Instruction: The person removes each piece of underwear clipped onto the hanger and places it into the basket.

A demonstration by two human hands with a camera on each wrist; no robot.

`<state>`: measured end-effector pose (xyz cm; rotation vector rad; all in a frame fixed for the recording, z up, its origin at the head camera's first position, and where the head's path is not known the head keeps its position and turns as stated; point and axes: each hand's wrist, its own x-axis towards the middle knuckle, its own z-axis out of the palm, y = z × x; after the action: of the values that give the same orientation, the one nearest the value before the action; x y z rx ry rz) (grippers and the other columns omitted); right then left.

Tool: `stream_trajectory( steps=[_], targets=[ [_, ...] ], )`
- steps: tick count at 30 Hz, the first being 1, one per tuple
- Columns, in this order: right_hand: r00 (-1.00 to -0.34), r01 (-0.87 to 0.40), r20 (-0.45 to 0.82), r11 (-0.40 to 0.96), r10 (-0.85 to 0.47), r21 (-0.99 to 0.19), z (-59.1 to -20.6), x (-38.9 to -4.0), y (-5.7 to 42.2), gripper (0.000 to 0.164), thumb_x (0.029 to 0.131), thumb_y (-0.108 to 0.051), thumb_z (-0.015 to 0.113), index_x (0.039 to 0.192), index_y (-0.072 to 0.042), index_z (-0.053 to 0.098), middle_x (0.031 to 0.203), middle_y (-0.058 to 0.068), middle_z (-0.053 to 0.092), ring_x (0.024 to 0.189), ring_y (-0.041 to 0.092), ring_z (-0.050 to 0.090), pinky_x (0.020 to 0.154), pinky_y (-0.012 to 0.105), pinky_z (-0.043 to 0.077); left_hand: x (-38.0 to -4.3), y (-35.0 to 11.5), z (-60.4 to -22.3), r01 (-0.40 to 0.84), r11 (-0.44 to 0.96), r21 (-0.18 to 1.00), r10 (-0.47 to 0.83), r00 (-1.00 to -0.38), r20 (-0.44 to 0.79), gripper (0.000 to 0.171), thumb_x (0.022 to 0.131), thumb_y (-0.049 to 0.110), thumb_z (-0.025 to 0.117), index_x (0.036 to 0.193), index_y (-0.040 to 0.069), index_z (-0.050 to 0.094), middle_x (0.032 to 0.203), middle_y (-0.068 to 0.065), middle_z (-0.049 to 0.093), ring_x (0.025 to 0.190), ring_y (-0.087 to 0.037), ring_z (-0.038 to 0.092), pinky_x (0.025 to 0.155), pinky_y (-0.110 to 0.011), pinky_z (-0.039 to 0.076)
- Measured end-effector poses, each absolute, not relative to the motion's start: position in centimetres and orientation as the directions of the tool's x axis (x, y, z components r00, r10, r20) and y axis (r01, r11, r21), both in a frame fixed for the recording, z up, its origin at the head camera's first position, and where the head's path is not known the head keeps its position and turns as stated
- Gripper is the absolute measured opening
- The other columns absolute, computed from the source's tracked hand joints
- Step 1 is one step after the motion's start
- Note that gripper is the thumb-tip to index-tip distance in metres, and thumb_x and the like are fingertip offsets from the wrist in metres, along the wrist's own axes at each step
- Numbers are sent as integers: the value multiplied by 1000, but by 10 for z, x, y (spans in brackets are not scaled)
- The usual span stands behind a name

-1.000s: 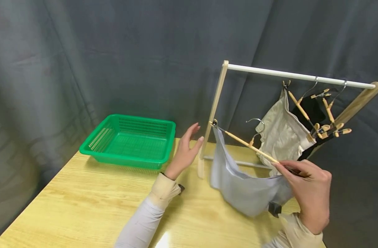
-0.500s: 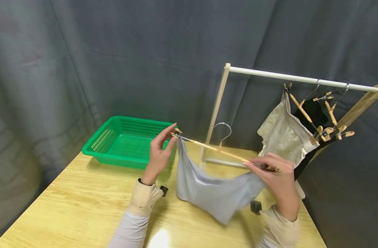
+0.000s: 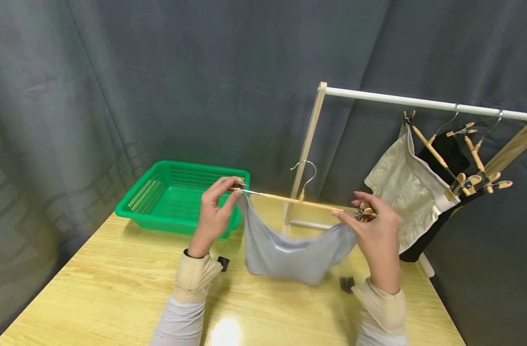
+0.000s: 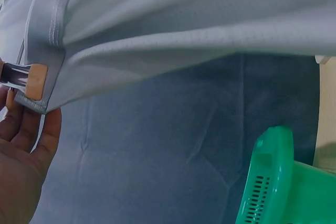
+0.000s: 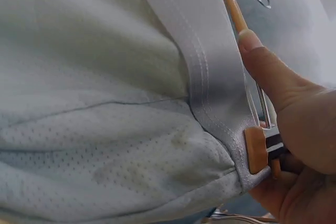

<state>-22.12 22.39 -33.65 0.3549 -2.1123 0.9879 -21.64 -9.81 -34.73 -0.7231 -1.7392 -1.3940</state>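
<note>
Between my hands a wooden clip hanger (image 3: 280, 197) is stretched out over the table, its metal hook pointing up. A light grey garment with a stitched waistband (image 5: 210, 61) sags from its two end clips (image 4: 36, 81). My left hand (image 3: 213, 214) pinches the hanger's left end at the clip, fingertips behind the waistband corner. At the other end my right hand (image 3: 380, 238) holds the hanger, thumb (image 5: 262, 59) along the bar and fingers behind the clip. The garment (image 3: 285, 254) hangs in a curve, close over the tabletop in the head view.
A green plastic basket (image 3: 181, 227) stands on the wooden table (image 3: 94, 288) at the left back. To the right is a rack with a white rail (image 3: 384, 98). Cream shorts (image 3: 410, 187) and a black garment (image 3: 446, 153) hang from it on clip hangers. A dark curtain lies behind.
My right hand has brought the hanger and garment leftward, away from the rack. My left hand, free one second ago, has taken hold of the left clip. The hanger is now nearly level.
</note>
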Motion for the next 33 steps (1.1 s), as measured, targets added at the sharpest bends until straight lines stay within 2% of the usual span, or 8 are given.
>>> stream_trajectory(
  steps=[5,9,18,26,29,33],
  targets=[
    [-711,-463,700,700,74,-544,-344,-228,221,43,62,-34,82,95,-12,67,76,-3,60,55,6,51,49,13,40,-213,-99,-346,796,240,555,-46,-562,826,27,84,-6,56,111,-4,61,100,-17,61,89,-26,57,80,-33,48],
    [-702,-462,707,704,81,-539,-345,-229,219,39,61,-36,82,90,-13,67,71,-1,59,52,7,49,47,13,38,-211,-101,-346,774,221,593,-29,-602,798,25,86,-4,54,111,-6,61,101,-20,60,90,-29,57,81,-32,48],
    [-670,-502,739,693,66,-517,-345,-229,219,35,59,-37,83,73,-15,59,61,-3,53,48,9,47,47,14,38,-209,-111,-344,695,220,685,58,-710,702,28,92,6,50,119,0,58,103,-16,59,91,-19,56,85,-37,47],
    [-645,-529,762,682,63,-504,-346,-228,221,35,57,-36,84,72,-16,59,61,-3,54,49,7,49,49,13,38,-212,-109,-347,723,220,655,61,-680,731,25,92,2,49,114,-3,59,103,-21,59,87,-24,57,80,-36,48],
    [-624,-546,779,682,56,-487,-346,-228,222,35,57,-34,84,71,-15,59,60,-2,54,49,6,48,49,13,37,-218,-109,-353,736,218,641,51,-665,745,26,92,1,48,115,-3,59,104,-17,60,87,-24,57,79,-35,48],
    [-588,-577,809,686,29,-443,-344,-230,222,35,57,-31,85,72,-12,60,62,-2,54,50,6,45,48,14,36,-232,-109,-366,748,212,628,26,-647,762,27,92,4,49,117,5,61,105,-9,61,89,-20,56,78,-33,48]
  ],
)
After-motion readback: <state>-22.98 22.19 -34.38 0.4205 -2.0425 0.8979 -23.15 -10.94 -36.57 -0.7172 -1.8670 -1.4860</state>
